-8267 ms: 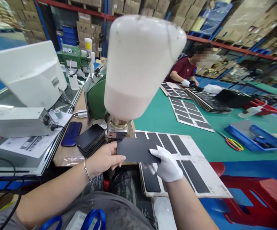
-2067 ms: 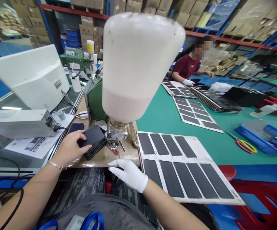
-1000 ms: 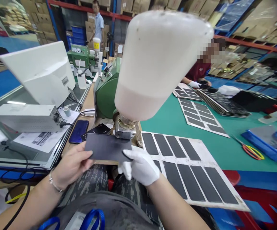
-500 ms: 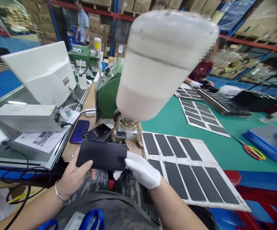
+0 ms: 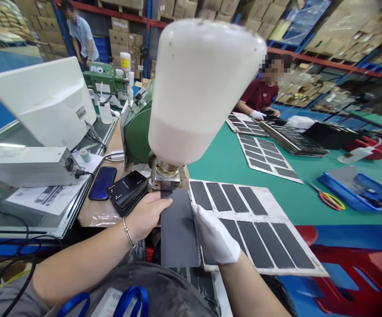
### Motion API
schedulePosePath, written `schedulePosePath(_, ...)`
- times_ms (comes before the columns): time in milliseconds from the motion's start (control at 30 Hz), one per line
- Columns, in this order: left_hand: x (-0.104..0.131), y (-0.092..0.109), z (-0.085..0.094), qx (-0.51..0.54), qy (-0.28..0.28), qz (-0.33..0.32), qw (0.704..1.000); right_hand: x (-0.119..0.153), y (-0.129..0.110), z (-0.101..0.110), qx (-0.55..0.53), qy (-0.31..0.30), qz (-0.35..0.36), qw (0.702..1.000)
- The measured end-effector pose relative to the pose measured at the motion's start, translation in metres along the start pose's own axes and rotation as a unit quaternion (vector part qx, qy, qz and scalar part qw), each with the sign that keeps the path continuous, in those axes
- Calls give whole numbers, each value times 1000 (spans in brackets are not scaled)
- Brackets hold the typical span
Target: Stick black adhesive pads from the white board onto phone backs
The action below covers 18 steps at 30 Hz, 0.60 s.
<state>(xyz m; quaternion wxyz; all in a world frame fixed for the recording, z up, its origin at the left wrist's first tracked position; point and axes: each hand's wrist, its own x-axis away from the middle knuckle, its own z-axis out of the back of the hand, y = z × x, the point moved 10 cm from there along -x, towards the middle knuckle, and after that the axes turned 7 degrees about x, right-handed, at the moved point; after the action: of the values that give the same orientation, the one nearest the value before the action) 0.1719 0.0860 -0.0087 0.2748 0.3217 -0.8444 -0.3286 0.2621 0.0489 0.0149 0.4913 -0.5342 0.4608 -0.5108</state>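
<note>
A black rectangular panel (image 5: pixel 179 233) stands lengthwise in front of me, its far end at the metal head (image 5: pixel 165 178) of a green machine (image 5: pixel 138 125). My left hand (image 5: pixel 149 215), bare, grips its far left side with the thumb on top. Along the panel's right edge lies my right hand (image 5: pixel 215 235) in a white glove, holding that side with fingers together; its fingertips are partly hidden. Above the metal head rises a large translucent bottle (image 5: pixel 194 101) partly filled with pale liquid. Left of the head is a stack of black printed panels (image 5: pixel 127 189).
A white board (image 5: pixel 263 198) with rows of dark panels lies on the green table (image 5: pixel 217 154) to the right. Scissors (image 5: pixel 329 198) and a blue tray (image 5: pixel 359 193) are farther right. A blue phone (image 5: pixel 102 182) lies left. Two people are beyond.
The panel has turned from crosswise to lengthwise and moved right, its far end now at the machine head. My left hand moved forward and right with it; my right hand shifted slightly right.
</note>
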Motion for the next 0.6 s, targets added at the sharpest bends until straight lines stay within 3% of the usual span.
schedulePosePath(100, 15, 17, 21, 15, 53, -31, 998, -7, -9, -21, 13, -16, 4, 1000)
schedulePosePath(267, 57, 49, 72, 22, 164, -81, 983, -23, -24, -94, -9, -144, 2, 989)
schedulePosePath(333, 75, 60, 87, 12, 187, -114, 976, -31, -27, -111, 14, -162, -6, 987)
schedulePosePath(467, 91, 68, 97, -67, 157, -139, 976, -44, -29, -119, 84, -152, -10, 985)
schedulePosePath(600, 81, 51, 91, -225, 103, -92, 965, -45, -16, -104, 172, -119, -29, 978)
